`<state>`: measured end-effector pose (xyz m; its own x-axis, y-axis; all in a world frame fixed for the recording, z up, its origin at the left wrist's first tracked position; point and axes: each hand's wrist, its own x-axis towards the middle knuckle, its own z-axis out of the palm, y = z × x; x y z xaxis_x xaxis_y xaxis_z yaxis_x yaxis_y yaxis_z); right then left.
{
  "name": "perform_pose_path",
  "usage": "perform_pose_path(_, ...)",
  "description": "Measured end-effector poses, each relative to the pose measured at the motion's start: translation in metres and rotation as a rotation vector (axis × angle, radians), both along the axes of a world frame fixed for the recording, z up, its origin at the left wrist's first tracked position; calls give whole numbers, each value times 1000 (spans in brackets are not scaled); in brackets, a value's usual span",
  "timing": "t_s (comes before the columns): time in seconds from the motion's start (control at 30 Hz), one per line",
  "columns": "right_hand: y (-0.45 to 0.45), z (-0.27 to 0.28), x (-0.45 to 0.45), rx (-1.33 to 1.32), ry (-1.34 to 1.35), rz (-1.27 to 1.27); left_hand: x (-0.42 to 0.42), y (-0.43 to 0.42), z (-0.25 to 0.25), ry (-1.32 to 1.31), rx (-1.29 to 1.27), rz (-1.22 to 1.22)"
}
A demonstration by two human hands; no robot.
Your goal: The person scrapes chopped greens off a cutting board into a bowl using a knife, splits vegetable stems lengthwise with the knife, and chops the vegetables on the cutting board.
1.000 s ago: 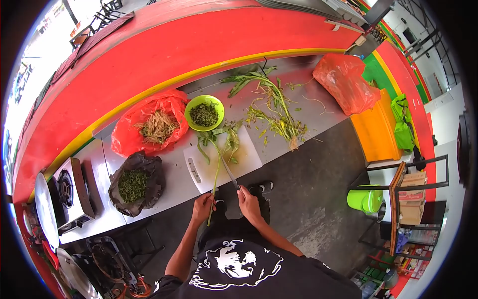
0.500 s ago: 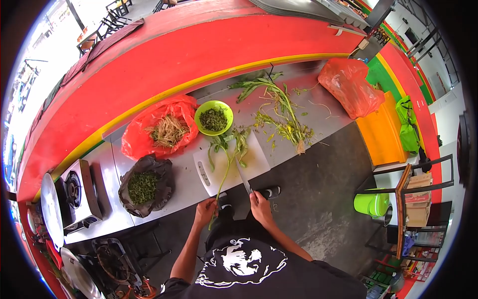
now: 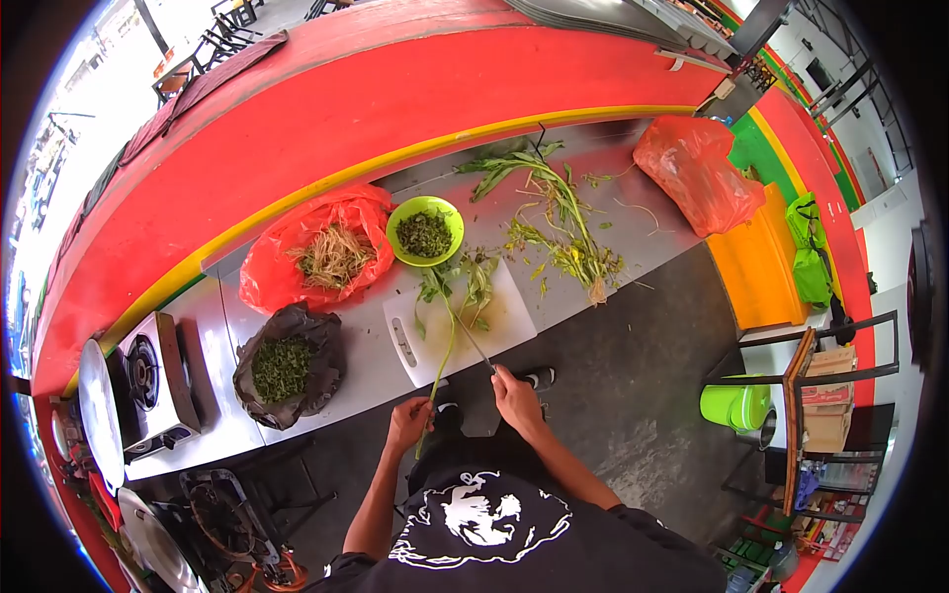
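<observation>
My left hand point(image 3: 408, 423) is closed round the lower end of a long green leafy stalk point(image 3: 450, 346). The stalk's leafy top lies on the white cutting board point(image 3: 509, 331). In my right hand point(image 3: 516, 395) is the handle of a knife point(image 3: 478, 352), its blade pointing up over the board and meeting or crossing the stalk; I cannot tell whether it touches. A lime-green bowl point(image 3: 425, 262) of chopped greens point(image 3: 423, 233) stands just beyond the board's far edge. More leafy stalks point(image 3: 568, 217) lie on the steel counter to the right.
To the left are a red plastic bag point(image 3: 267, 277) with pale roots or stems point(image 3: 336, 255) and a black bag point(image 3: 321, 341) of chopped greens. A gas stove point(image 3: 158, 381) stands at the far left. Another red bag point(image 3: 692, 173) lies at the right end, by an orange box point(image 3: 756, 257).
My right hand has moved slightly up and left, bringing the knife blade closer to the stalk. My left hand keeps its hold on the stalk, almost unmoved.
</observation>
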<state>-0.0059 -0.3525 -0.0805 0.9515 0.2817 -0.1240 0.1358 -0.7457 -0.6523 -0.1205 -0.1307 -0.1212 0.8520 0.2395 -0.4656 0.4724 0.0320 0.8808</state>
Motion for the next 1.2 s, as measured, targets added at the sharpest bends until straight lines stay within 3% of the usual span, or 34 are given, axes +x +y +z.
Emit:
perform_pose_path(0.33,-3,-2,3,-248,-131,102,-5,14,9,-20,-177,-38)
perform_pose_path(0.5,-8,-7,10,-175,-27,89,-18,22,18,-27,-239,-37)
perform_pose_path(0.67,-15,-8,12,21,22,75,-22,36,10,-45,-153,-36)
perform_pose_path(0.73,-16,-4,9,202,-1,36,-18,39,24,-31,-97,-27)
perform_pose_path(0.83,-15,6,3,249,10,25,-12,43,38,-2,-13,-35)
perform_pose_path(0.97,-15,18,4,193,79,44,-12,48,38,5,26,-45)
perform_pose_path(1.03,-15,17,6,227,-42,110,-10,47,42,5,26,-36)
perform_pose_path(1.2,-13,11,15,119,-23,134,-11,46,42,8,20,-11)
